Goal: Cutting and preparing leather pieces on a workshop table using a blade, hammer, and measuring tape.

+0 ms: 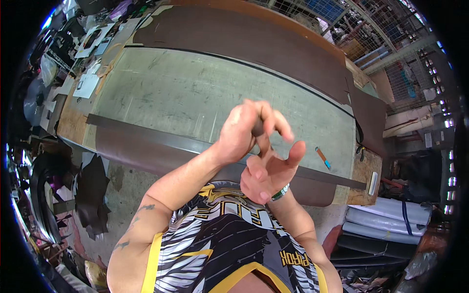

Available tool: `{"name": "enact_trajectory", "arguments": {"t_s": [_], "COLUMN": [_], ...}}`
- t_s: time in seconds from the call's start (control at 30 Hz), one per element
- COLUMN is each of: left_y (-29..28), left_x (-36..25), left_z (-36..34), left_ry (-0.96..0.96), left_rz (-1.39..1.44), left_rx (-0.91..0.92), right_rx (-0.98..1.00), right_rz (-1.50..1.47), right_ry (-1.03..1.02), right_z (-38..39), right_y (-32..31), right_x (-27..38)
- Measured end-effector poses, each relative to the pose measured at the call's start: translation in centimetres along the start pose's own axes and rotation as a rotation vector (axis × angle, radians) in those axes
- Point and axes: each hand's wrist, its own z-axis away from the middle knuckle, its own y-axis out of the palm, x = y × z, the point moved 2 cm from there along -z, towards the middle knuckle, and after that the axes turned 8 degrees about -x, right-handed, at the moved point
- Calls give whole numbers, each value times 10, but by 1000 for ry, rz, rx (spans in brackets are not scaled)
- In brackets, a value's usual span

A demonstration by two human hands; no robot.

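Observation:
My left hand [242,129] is raised in front of my chest over the near part of the worktable, its fingers curled round something dark I cannot make out, close to a finger of my right hand. Just below it, my right hand [271,173] is palm-up with its thumb and fingers apart, some bent; I see nothing held in it. Beneath both runs a long dark straightedge [161,136] along the grey board [171,83]. A small tool with a wooden handle and blue end [322,157] lies to the right.
Brown sheet material [234,34] covers the far table edge. Papers [85,85] lie at the left end, a metal bar [373,183] at the right. Rolls of material [383,219] are stacked beside the table at lower right. Wire mesh racks [371,34] stand behind.

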Motion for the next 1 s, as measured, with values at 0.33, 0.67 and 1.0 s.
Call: {"name": "enact_trajectory", "arguments": {"t_s": [0.33, 0.67, 1.0], "left_y": [-8, -16, -92], "left_x": [5, 22, 11], "left_z": [-13, -7, 22], "left_ry": [-114, 105, -72], "left_rz": [6, -321, -368], "left_rx": [369, 415, -11], "right_rx": [129, 68, -265], "right_rz": [73, 133, 325], "right_ry": [-30, -86, -355], "right_z": [-6, 2, 26], "right_y": [0, 1, 7], "right_x": [9, 12, 36]}}
